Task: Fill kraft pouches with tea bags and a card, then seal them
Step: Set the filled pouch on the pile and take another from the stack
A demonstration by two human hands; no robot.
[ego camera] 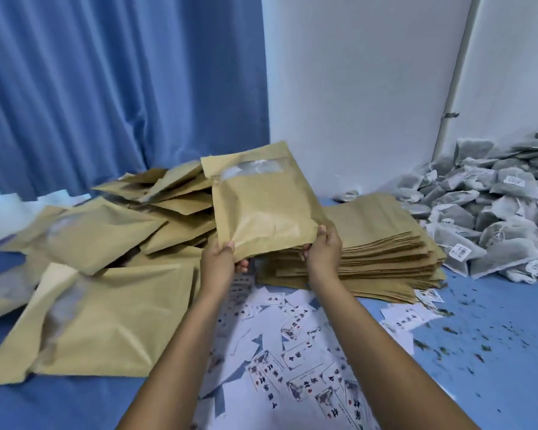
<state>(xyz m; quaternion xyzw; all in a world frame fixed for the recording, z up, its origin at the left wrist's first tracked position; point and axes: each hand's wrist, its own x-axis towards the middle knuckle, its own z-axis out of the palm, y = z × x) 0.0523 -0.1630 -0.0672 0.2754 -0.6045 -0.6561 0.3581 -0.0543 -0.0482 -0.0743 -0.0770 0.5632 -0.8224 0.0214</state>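
A bulging kraft pouch (261,203) with a clear window strip near its top is held upright above the blue surface. My left hand (221,262) grips its lower left corner, and my right hand (323,246) grips its lower right corner. Behind my right hand lies a flat stack of empty kraft pouches (385,243). A heap of grey tea bags (485,212) with white tags is piled at the right against the wall. White printed cards (292,352) lie scattered below my forearms.
Several filled kraft pouches (106,290) lie heaped at the left. A blue curtain (106,88) hangs behind them, and a white wall (354,88) stands at the back. Loose tea crumbs (479,330) dot the blue surface at the right.
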